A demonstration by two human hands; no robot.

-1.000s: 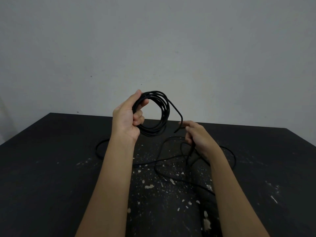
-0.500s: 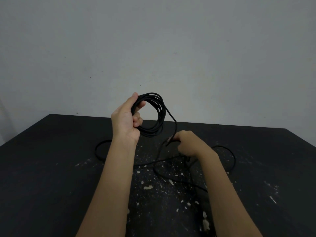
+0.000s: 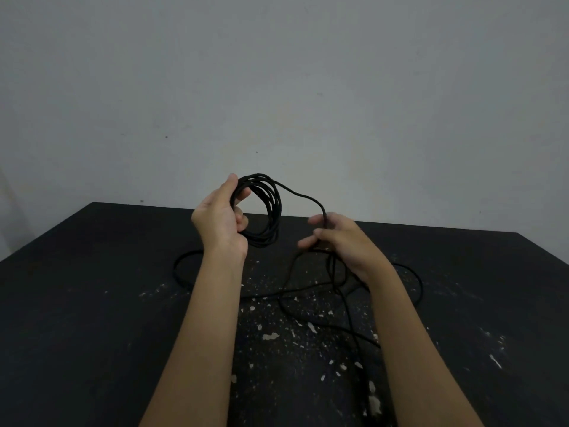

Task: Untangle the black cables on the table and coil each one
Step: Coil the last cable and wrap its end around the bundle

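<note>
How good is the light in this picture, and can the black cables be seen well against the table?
Head view: dim, flat light, no glare, no hard shadows, focus acceptable. The coil in the left hand and the strand held by the right hand stand out against the pale wall; the loose cables nearly vanish on the dark table.

Black cables [image 3: 271,211] over a black table [image 3: 92,303] flecked white; grey wall [image 3: 277,72].

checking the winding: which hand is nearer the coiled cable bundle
Left. The left hand grips the coil itself; the right hand is apart to its right, holding the trailing strand.
</note>
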